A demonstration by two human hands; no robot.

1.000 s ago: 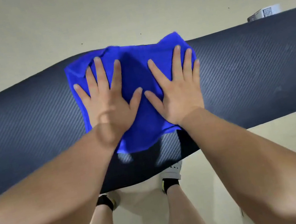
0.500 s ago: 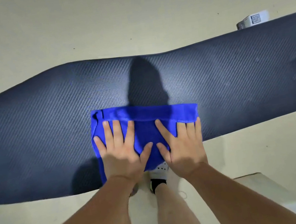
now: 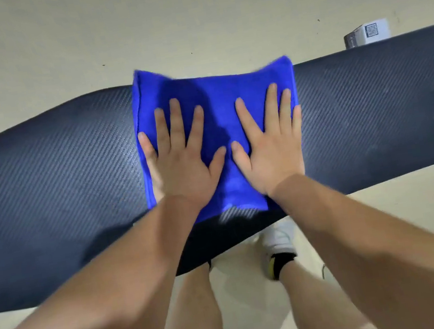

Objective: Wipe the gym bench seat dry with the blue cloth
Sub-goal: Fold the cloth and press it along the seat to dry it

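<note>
**A:** Where is the blue cloth [image 3: 214, 102] sitting just now?

**B:** It is lying spread flat across the middle of the bench seat [image 3: 55, 175]. Its far edge is overhanging the seat's far edge, with the two far corners sticking out past the padding. Its near edge is stopping short of the seat's near edge, so a strip of dark padding is showing between the cloth and you.

**A:** And what are my hands doing?

**B:** Your left hand [image 3: 181, 164] is lying palm down on the left half of the cloth, fully opened out, fingers spread and pointing at the far edge. It is pressing, not gripping anything. Your little finger is running along the cloth's left border. Your right hand [image 3: 270, 150] is doing the same on the right half: flat, splayed, holding nothing, with its little finger reaching the right border. Your thumbs are nearly meeting at the centre of the cloth.

**A:** Anything else around the bench?

**B:** A small white box [image 3: 367, 34] is sitting on the floor beyond the far edge, towards the seat's right end. Your legs are standing at the near edge, one white shoe [image 3: 278, 235] peeking out beneath the padding.
</note>
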